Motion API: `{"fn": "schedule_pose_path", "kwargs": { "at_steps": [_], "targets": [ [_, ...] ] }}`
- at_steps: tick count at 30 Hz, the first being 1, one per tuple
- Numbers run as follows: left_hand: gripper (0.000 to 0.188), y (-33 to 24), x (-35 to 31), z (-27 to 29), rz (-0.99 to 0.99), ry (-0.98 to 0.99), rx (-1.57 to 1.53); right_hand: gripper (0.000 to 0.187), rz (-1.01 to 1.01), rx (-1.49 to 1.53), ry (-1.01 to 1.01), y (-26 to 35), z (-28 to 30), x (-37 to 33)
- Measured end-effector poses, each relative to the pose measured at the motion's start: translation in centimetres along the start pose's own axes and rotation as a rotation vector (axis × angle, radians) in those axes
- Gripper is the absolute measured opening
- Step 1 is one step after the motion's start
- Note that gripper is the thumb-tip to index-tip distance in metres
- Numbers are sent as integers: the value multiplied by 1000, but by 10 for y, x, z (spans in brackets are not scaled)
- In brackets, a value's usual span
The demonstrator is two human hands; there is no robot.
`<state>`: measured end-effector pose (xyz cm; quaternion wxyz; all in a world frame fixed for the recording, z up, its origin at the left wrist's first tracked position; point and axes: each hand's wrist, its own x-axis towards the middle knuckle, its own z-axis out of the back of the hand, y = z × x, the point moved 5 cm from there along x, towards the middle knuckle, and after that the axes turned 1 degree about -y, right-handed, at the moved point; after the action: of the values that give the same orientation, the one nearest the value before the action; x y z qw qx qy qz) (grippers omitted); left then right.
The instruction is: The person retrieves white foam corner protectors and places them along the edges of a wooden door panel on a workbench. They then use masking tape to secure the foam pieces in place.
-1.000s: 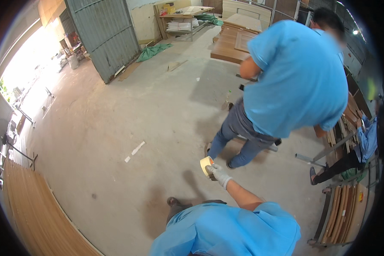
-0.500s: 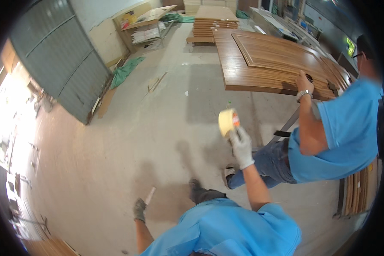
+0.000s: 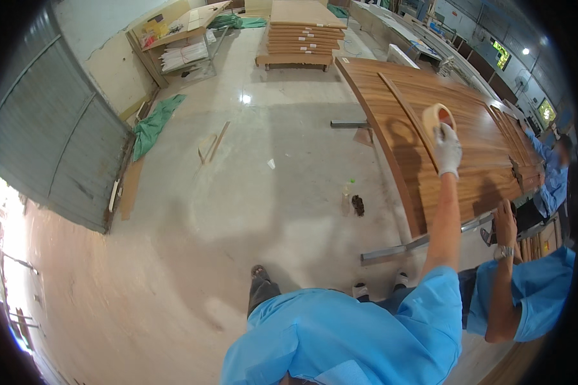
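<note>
My right hand (image 3: pixel 448 151), in a pale work glove, is closed around a wide roll of cream tape (image 3: pixel 431 118). It holds the roll up above a brown wood-grain door panel (image 3: pixel 488 151) with raised moulding. That panel lies flat on a metal stand (image 3: pixel 388 252). My left hand is out of view. Close on my right, a co-worker's hand (image 3: pixel 505 223) with a wristwatch is at the panel's near edge; what it holds is hard to make out.
Another person in blue (image 3: pixel 553 176) stands at the panel's far right end. Stacked panels (image 3: pixel 305 40) sit on a low support at the back. Wood strips (image 3: pixel 218 142) and a dark scrap (image 3: pixel 358 205) lie on the floor. A grey metal door (image 3: pixel 58 122) stands at left.
My right hand has carried the tape roll right and forward, over the panel. My left hand, earlier holding a pale thin piece, has left the view. The view has shifted; another person now shows.
</note>
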<state>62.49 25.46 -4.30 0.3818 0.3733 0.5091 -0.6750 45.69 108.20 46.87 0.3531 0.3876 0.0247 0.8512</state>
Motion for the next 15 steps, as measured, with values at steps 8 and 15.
{"fn": "schedule_pose_path", "kwargs": {
  "at_steps": [8, 15],
  "targets": [
    [42, -381, 137, 181, -367, -82, -161, 33, -338, -405, 137, -60, -87, 96],
    [38, -696, 245, 136, -563, -210, -202, 33, -509, -552, 193, -115, -166, 161]
  ]
}}
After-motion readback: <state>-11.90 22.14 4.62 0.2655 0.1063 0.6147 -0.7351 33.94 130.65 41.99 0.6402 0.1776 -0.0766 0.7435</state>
